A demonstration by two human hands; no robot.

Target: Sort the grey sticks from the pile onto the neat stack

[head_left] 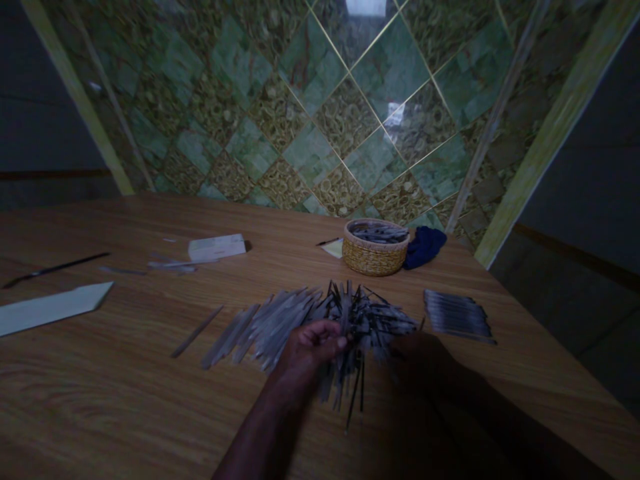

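Note:
A wide heap of thin sticks, pale and translucent at the left and mixed with black ones at the right, lies across the middle of the table. Over its near edge is my left hand, thumb and fingers pinched on a pale strip that rises from the heap. At the heap's right end, my right hand is dark and blurred, so its fingers and anything in them are hidden. Beyond it, a neat row of similar sticks lies side by side. Several black sticks point toward me below the heap.
Behind the heap, a woven basket full of sticks stands beside a dark blue cloth. Farther left on the wooden table are a white box, loose strips, a pale flat piece and a long black stick. A tiled wall rises behind.

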